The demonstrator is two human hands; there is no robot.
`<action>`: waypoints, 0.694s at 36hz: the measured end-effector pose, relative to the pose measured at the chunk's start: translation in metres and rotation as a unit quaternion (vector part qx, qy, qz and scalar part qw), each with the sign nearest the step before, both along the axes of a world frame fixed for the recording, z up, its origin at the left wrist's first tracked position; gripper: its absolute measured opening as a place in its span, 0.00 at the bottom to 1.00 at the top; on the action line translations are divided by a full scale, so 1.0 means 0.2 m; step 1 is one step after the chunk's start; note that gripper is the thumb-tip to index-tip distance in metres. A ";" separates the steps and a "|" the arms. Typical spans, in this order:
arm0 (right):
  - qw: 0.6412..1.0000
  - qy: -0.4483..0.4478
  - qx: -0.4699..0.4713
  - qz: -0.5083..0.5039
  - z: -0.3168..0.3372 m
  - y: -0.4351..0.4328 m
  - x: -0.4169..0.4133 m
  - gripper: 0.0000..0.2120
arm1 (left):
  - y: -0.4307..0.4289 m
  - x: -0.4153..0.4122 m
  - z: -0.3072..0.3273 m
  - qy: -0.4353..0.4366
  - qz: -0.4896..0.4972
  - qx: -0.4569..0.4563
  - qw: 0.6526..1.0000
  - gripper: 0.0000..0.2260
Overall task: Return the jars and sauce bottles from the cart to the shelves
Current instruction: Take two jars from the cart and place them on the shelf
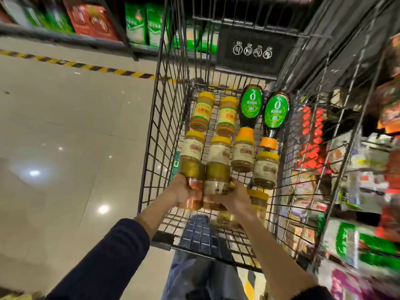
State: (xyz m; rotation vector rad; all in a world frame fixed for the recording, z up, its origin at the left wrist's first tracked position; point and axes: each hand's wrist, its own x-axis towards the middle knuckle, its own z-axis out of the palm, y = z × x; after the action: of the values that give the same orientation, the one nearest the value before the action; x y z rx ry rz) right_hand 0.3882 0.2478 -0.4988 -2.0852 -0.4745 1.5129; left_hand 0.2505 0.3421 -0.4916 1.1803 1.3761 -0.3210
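Observation:
Both my hands reach into the black wire cart point(164, 118). My left hand point(184, 191) grips a gold-lidded jar with a red label point(193, 187). Beside it, my right hand point(236, 194) grips a second gold-lidded jar with a pale label point(217, 180). The two held jars touch side by side above the cart floor. Several yellow-lidded jars point(242, 153) lie on the cart floor beyond them. At the far end lie two dark sauce bottles point(251, 107) with green labels and orange caps. Another yellow-lidded jar point(258, 202) lies just right of my right wrist.
Shelves of packaged goods point(357, 191) stand close against the cart's right side, blurred. A low shelf with red and green packs point(138, 29) runs across the far side. Pale tiled floor point(65, 137) with a yellow-black striped line point(86, 66) lies to the left.

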 end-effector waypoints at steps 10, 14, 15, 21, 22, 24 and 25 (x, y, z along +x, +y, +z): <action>0.981 -0.009 0.154 -0.121 0.44 -0.08 0.16 0.38 | -0.01 0.10 0.54 -0.094 0.058 0.132 0.985 0.46; 0.958 -0.043 0.235 -0.157 0.69 -0.09 0.24 0.42 | -0.02 0.19 0.79 -0.139 0.057 0.215 0.965 0.41; 0.954 -0.049 0.249 -0.162 0.75 -0.09 0.26 0.42 | -0.02 0.21 0.86 -0.150 0.054 0.237 0.958 0.38; 0.912 -0.118 0.342 -0.196 1.12 -0.14 0.33 0.48 | -0.05 0.32 1.21 -0.198 0.030 0.352 0.914 0.44; 0.903 -0.133 0.355 -0.200 1.19 -0.15 0.34 0.48 | -0.05 0.33 1.27 -0.204 0.025 0.368 0.907 0.46; 0.888 -0.158 0.379 -0.207 1.30 -0.18 0.36 0.48 | -0.07 0.36 1.38 -0.224 0.016 0.406 0.886 0.45; 0.880 -0.169 0.392 -0.207 1.37 -0.20 0.36 0.47 | -0.07 0.37 1.44 -0.233 0.010 0.422 0.876 0.43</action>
State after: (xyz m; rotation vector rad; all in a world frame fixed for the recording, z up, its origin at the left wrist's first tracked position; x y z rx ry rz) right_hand 0.4605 0.2074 -0.2252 -1.6280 -0.5932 0.5502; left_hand 0.3248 0.3273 -0.2036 1.7975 1.0961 0.6281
